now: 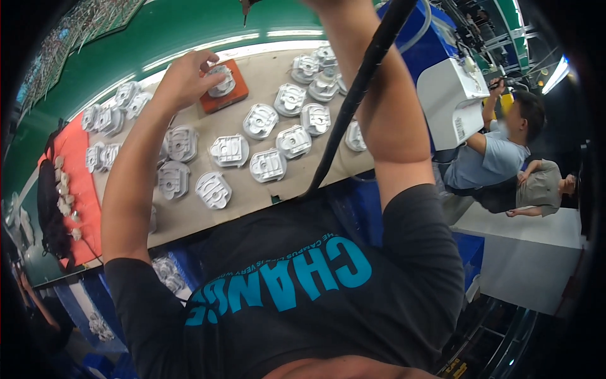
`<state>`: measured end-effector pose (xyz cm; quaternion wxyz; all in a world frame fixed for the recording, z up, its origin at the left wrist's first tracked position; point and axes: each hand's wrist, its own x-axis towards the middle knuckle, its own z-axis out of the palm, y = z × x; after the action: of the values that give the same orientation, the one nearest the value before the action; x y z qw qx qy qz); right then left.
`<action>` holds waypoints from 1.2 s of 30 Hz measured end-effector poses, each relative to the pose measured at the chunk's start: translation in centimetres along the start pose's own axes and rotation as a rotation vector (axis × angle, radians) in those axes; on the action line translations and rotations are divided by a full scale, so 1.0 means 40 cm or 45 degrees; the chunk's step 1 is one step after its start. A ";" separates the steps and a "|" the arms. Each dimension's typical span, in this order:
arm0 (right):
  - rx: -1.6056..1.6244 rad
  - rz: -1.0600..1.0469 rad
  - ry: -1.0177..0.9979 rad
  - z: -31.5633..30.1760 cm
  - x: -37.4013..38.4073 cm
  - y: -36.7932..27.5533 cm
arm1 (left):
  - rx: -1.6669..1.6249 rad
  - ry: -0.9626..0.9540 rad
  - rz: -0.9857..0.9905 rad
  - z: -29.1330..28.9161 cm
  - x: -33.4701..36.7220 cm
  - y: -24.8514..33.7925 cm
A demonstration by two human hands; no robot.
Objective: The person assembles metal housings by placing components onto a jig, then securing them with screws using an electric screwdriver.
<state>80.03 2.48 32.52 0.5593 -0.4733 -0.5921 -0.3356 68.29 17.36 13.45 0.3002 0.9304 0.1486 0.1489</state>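
Note:
My left hand (188, 81) reaches to an orange-brown block (228, 101) on the bench. Its thumb and fingers close on a round white plastic housing (221, 83) that sits on this block. My right arm (391, 107) stretches up past the top edge, so only the wrist end of my right hand (331, 3) shows and its fingers are out of sight. A thin dark pointed tool tip (245, 16) hangs down at the top, left of that wrist. What holds the tool cannot be seen.
Several similar white housings (230, 151) lie across the beige mat (252, 199). At left, a red sheet (85, 183) carries a black strap (48, 202) and small pale parts (63, 189). A black flexible cable (360, 88) crosses before my right arm. Two people (499, 151) are at right.

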 end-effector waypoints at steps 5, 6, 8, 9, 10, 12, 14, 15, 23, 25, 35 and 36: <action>-0.060 0.008 0.127 -0.062 -0.269 0.052 | 0.017 -0.099 0.019 0.001 0.007 0.000; -0.045 0.375 -0.036 -0.082 -0.327 0.047 | 0.012 -0.124 -0.007 0.000 0.011 0.002; -0.120 1.046 -0.330 -0.094 -0.396 0.097 | 0.018 -0.118 -0.014 -0.003 0.012 0.009; -0.120 1.048 -0.339 -0.094 -0.415 0.137 | 0.042 -0.129 -0.021 -0.005 0.007 0.009; -0.204 1.264 -0.417 -0.093 -0.428 0.198 | 0.038 -0.134 -0.022 -0.003 0.004 0.008; -0.350 1.515 -0.488 -0.081 -0.441 0.330 | 0.117 -0.114 -0.011 -0.005 0.004 0.005; -0.643 1.474 -0.512 -0.068 -0.456 0.461 | 0.114 -0.124 -0.009 -0.005 0.005 0.014; -0.862 1.387 -0.544 -0.060 -0.458 0.517 | 0.115 -0.132 -0.011 -0.005 0.007 0.018; -1.149 2.075 -0.714 -0.086 -0.549 0.816 | 0.064 -0.131 -0.047 -0.007 -0.008 0.021; -1.073 1.919 -0.699 -0.063 -0.571 0.817 | 0.053 -0.116 -0.062 -0.010 -0.020 0.012; -0.259 1.783 -0.412 -0.181 -0.729 1.144 | 0.029 -0.093 0.078 0.010 0.009 0.001; -0.223 1.824 -0.371 -0.183 -0.740 1.127 | 0.068 -0.128 0.100 0.008 0.019 0.009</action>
<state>122.55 4.97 -1.35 0.5172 -0.8268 -0.1772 0.1323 69.16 17.20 13.54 0.2763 0.9495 0.1006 0.1095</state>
